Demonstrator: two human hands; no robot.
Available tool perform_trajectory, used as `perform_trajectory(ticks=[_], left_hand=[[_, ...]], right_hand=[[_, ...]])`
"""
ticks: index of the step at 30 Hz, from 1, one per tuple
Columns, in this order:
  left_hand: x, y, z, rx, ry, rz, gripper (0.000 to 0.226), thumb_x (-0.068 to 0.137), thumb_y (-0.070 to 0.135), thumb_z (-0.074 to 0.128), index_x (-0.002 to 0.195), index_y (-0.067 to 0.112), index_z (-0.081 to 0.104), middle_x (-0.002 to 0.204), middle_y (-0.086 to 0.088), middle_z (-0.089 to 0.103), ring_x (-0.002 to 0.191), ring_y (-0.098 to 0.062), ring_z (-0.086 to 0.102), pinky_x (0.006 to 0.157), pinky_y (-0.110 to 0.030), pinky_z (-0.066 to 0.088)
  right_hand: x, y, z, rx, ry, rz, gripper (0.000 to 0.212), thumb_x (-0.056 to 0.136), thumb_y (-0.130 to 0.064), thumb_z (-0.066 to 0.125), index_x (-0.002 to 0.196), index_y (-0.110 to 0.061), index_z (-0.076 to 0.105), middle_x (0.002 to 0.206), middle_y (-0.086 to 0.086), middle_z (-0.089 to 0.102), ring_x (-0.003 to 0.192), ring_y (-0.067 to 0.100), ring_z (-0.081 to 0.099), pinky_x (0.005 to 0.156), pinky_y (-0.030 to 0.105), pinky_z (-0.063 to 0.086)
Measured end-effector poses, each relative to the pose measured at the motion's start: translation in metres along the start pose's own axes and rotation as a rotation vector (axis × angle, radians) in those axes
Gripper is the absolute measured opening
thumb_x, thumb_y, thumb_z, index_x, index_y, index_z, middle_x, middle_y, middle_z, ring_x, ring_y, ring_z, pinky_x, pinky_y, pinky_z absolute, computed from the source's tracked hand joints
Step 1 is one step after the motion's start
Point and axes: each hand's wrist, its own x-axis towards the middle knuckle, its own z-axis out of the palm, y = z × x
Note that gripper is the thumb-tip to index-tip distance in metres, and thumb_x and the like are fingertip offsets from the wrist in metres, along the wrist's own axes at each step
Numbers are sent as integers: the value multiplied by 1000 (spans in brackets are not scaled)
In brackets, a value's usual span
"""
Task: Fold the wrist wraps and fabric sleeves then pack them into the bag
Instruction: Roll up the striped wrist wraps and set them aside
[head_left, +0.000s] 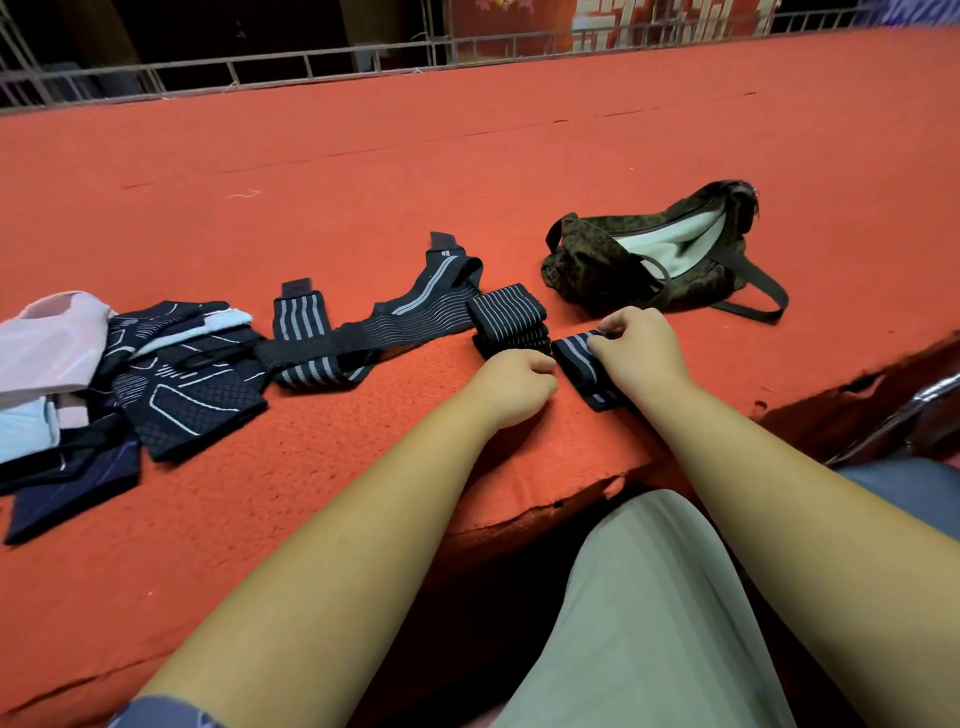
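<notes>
One black wrist wrap, grey lengthwise stripes, flat on red carpet

A red carpeted platform fills the scene, frayed along its near edge, with a metal railing along the far side and what seems a dark room beyond.

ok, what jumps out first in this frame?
The red carpeted platform fills the view. At its near edge the right hand pinches a striped wrist wrap, with the left hand curled beside it. Just behind lies an open dark patterned bag with a pale lining; at far left is a heap of fabric sleeves.
</notes>
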Motion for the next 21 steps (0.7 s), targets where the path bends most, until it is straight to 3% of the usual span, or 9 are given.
perform_trajectory(ticks=[3,5,7,9,11,13,15,19,21], left_hand=[[-2,-9,-12,-172,9,-82,20,91,14,62,99,17,79,85,-4,79,84,-21,77,88,-40,63],[-7,-12,-26,-257,22,-103,14,91,11,64,91,7,77,78,-11,76,74,-22,74,77,-38,62],[-12,-16,-42,-275,73,-111,14,91,10,65,92,4,77,78,-12,77,71,-26,74,75,-40,64],[-14,-24,-63,-136,188,-79,13,89,18,66,88,17,79,78,-3,79,72,-25,75,76,-40,64],[-15,-36,-89,89,345,-40,18,87,17,64,90,25,80,85,8,78,84,-16,73,80,-30,58],[-19,-51,-116,254,461,-34,32,86,8,60,105,25,80,108,3,77,106,-19,68,93,-30,51],[-21,-71,-144,382,552,-72,41,84,5,59,120,18,76,123,-10,71,121,-32,61,105,-38,48],[-40,-105,-184,467,522,-296,41,76,20,57,116,17,69,118,-14,66,116,-43,60,97,-50,55],[-52,-117,-194,442,464,-328,39,74,21,53,110,13,66,116,-17,66,110,-45,63,93,-51,56]], right_hand=[[-7,-12,-1,-5,77,-68,18,90,-24,66,105,-26,76,118,2,63,119,31,56,105,36,44],[-13,-25,-1,25,110,-173,16,91,-20,63,99,-25,76,113,-2,65,117,30,55,101,35,42],[-20,-44,-1,88,150,-262,14,91,-19,62,95,-26,74,108,-4,65,112,27,54,97,34,42],[-24,-66,2,133,176,-332,13,91,-19,62,95,-25,73,104,-6,64,108,26,54,94,31,39],[-26,-88,8,163,171,-405,13,90,-19,62,94,-24,73,101,-7,63,105,25,55,89,27,35],[-29,-110,18,179,129,-464,12,89,-18,62,92,-25,71,101,-6,64,104,24,56,87,25,34],[-33,-128,31,181,72,-525,10,90,-17,62,91,-23,70,101,-5,64,101,22,57,87,28,37],[-41,-153,68,152,-107,-628,13,90,-11,64,97,-16,73,101,-4,61,101,22,61,88,29,42],[-43,-159,91,90,-232,-607,21,92,-11,64,109,-15,73,111,2,64,109,23,62,97,34,47]])
